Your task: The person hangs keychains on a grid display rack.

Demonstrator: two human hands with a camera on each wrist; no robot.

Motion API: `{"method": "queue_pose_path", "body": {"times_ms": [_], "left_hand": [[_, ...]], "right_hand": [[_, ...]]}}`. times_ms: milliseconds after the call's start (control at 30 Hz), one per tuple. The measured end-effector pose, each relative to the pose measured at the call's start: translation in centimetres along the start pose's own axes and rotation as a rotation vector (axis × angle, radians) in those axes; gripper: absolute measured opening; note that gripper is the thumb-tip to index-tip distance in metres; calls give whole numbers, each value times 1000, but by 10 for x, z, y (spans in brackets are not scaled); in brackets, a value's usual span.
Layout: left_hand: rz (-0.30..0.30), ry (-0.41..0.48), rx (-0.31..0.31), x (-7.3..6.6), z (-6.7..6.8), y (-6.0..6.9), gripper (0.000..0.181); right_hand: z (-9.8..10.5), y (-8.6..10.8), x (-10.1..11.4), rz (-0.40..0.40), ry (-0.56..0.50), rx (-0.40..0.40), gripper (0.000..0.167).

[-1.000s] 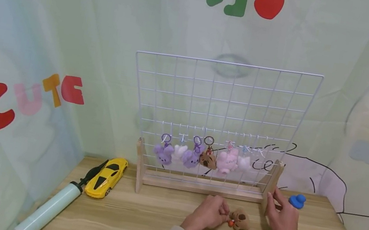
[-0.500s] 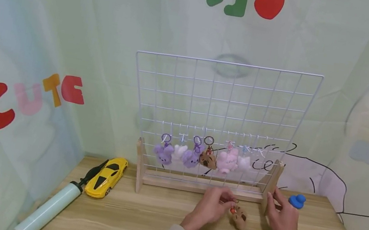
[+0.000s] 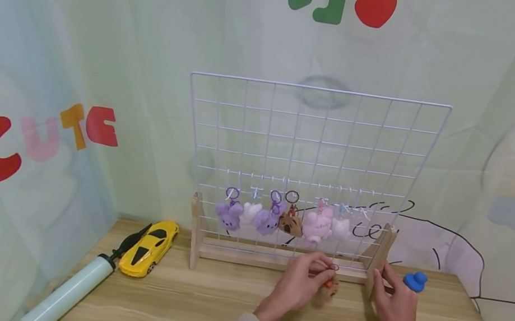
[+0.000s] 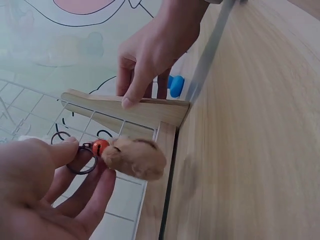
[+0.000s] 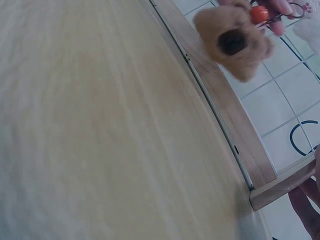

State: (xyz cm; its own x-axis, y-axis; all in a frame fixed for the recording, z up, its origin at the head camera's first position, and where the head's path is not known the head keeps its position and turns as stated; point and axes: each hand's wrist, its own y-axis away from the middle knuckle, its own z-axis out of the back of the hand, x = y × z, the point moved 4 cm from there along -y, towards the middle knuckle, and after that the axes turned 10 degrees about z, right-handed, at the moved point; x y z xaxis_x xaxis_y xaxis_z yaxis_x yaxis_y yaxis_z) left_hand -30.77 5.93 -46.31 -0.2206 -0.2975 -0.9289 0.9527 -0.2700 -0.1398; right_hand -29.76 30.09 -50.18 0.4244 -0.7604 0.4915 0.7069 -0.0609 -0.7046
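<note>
My left hand [image 3: 295,286] pinches the metal ring of a brown plush bear keychain [image 4: 135,159], which hangs in front of the rack's wooden base [image 3: 246,257]. A small orange-red bell [image 4: 100,146] sits between ring and plush; the black nose shows in the right wrist view. My right hand [image 3: 396,311] grips the rack's right wooden foot [image 3: 383,247] between thumb and fingers. On the white wire grid rack [image 3: 322,88] hang a purple plush [image 3: 229,216], a white one [image 3: 250,214], another purple one [image 3: 267,222], a brown one [image 3: 290,223], a pink one [image 3: 317,226] and a second white one [image 3: 341,229].
A yellow toy car [image 3: 148,248] and a pale green hand pump [image 3: 71,288] lie on the table's left side. A blue knob-shaped thing [image 3: 415,281] stands just beyond my right hand. A printed cloth backdrop [image 3: 158,110] rises behind the rack.
My left hand has picked the brown bear keychain up off the table by its ring and raised it toward the rack's base. The right hand stays on the wooden foot.
</note>
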Motion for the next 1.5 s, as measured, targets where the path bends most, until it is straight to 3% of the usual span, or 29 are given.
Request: {"method": "queue_pose_path", "body": {"times_ms": [333, 500, 867, 967, 1267, 1500], "left_hand": [[-54, 73, -26, -16, 1, 0, 15], [-45, 123, -28, -29, -1, 1, 19], [-92, 330, -12, -60, -12, -1, 22], [-86, 387, -34, -64, -15, -4, 23], [-59, 524, -182, -71, -20, -13, 20], [-23, 584, -202, -78, -22, -16, 16]], "right_hand": [[0, 0, -1, -2, 1, 6, 43], [0, 0, -1, -4, -2, 10, 44], [1, 0, 0, 7, -13, -2, 43], [1, -1, 0, 11, -12, 4, 43], [0, 0, -1, 6, -2, -9, 43], [-1, 0, -1, -6, -7, 12, 44]]}}
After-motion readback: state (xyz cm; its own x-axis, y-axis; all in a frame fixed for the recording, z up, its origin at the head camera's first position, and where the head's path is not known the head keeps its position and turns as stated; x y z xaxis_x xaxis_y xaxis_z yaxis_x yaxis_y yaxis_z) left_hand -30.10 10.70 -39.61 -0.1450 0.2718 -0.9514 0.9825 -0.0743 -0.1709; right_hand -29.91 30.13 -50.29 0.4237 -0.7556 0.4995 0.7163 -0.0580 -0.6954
